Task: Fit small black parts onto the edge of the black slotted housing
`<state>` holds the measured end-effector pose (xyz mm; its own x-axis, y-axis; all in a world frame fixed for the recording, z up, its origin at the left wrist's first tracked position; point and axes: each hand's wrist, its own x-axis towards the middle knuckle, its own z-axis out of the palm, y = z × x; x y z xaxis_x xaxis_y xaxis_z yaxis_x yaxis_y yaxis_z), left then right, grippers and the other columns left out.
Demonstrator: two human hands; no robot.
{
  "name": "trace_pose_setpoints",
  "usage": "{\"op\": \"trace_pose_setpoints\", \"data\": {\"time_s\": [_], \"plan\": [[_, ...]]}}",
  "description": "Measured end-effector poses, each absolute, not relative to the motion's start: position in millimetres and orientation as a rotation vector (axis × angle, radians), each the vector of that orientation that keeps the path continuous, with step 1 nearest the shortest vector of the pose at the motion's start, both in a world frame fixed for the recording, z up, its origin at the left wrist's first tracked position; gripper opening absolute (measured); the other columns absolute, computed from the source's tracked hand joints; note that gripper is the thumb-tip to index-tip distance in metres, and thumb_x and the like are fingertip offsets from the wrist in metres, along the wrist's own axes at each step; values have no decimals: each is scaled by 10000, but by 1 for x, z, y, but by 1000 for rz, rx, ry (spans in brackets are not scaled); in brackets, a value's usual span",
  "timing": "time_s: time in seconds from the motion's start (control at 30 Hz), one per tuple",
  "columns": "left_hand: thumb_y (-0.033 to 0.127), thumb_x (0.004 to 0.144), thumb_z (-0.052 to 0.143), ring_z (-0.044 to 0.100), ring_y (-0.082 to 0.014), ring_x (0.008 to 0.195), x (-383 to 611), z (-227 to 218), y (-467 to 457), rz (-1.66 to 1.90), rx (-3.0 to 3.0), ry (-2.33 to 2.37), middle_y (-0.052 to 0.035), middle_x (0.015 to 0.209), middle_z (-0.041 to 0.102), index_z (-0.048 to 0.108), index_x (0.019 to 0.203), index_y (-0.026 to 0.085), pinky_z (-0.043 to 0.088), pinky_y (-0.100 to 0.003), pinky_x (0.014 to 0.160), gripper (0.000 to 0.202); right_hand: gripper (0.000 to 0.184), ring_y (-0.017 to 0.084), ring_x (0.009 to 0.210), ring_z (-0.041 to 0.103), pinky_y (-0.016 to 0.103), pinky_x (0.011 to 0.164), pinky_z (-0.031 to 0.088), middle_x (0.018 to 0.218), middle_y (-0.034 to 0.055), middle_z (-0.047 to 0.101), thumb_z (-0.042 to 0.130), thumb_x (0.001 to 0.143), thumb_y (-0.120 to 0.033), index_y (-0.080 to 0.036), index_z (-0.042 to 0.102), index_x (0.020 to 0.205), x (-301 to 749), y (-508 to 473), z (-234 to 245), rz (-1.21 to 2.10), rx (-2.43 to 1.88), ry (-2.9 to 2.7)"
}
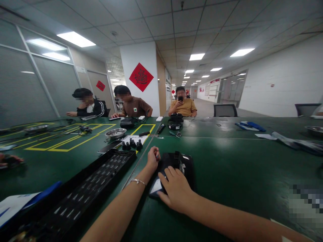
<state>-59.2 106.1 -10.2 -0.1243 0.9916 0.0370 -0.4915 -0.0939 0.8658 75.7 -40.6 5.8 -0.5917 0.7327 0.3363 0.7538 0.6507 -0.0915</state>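
Observation:
A flat, glossy black device (188, 168) with a raised bracket on top and a white label lies on the green table in front of me. My right hand (175, 188) rests across its near left part, fingers spread over the surface. At the device's upper left edge is my left hand (153, 158), closed with the fingers curled in; whatever they hold is hidden or too small to name. A bracelet (138, 181) circles my left wrist. My hands cover part of the device.
Left of my arm stands a long black tray (101, 181) with rows of small pale pieces. Beyond it are several black cylindrical parts (132, 144), a metal bowl (115, 133) and a screwdriver-like tool (160, 128). A black case (175, 122) stands farther back. Three people sit across the table.

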Motion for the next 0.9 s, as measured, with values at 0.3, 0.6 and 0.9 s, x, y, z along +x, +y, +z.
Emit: {"op": "trace_pose_setpoints", "data": {"time_s": [0.3,0.6,0.9], "plan": [[309,697,484,200,-39,280,-60,-13,106,1524,833,849,107,341,246,383,595,186,142,-177,348,189,786,413,1286,236,546,989,241,1414,199,306,413,743,-677,-174,389,1347,73,-32,-6,45,-1286,-2612],[305,678,485,176,-37,285,-60,-16,107,1519,873,862,110,347,233,390,588,184,113,-176,345,178,629,439,1255,283,597,953,254,1395,191,343,497,765,-509,-267,391,1336,104,-45,-5,-25,-1207,-2700],[303,663,492,201,-39,298,-61,-20,109,1502,933,908,103,371,276,412,591,183,130,-181,352,161,731,455,1188,381,644,898,271,1328,138,457,644,576,-241,-354,466,1276,145,-45,-9,-115,-1580,-2569]]}}
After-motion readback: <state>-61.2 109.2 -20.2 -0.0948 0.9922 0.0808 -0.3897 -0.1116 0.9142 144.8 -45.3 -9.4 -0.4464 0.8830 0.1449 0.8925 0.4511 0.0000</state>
